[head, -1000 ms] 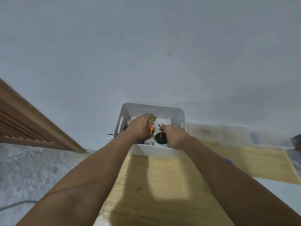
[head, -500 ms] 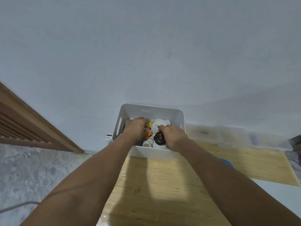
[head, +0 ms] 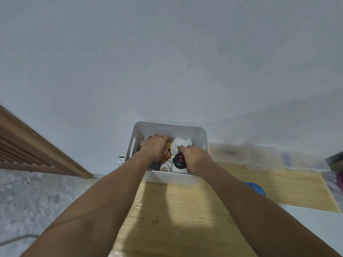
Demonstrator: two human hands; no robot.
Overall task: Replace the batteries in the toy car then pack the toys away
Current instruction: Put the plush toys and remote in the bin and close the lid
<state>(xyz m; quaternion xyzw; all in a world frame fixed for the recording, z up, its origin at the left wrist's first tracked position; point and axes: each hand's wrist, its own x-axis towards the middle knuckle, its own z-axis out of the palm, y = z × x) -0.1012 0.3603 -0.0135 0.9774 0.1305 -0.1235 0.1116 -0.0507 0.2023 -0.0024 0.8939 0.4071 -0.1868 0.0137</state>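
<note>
A white plastic bin point(head: 171, 126) stands at the far edge of the wooden tabletop point(head: 185, 210), against the wall. Inside lie a white teddy bear point(head: 179, 145), an orange and yellow toy point(head: 167, 153) and a black controller with red buttons point(head: 179, 161). My left hand point(head: 156, 149) reaches into the bin's left half, palm down over the orange and yellow toy, which it mostly hides. My right hand point(head: 195, 158) is in the right half, its fingers curled around the black controller beside the teddy.
Clear plastic boxes point(head: 232, 154) line the wall to the right of the bin. A blue object point(head: 257, 189) peeks out behind my right forearm. A wooden louvred panel point(head: 27, 151) and a grey stone floor point(head: 37, 201) are at the left.
Both hands have sunk lower into the bin. The left hand has flattened over the orange and yellow toy, and the black controller has settled against the teddy.
</note>
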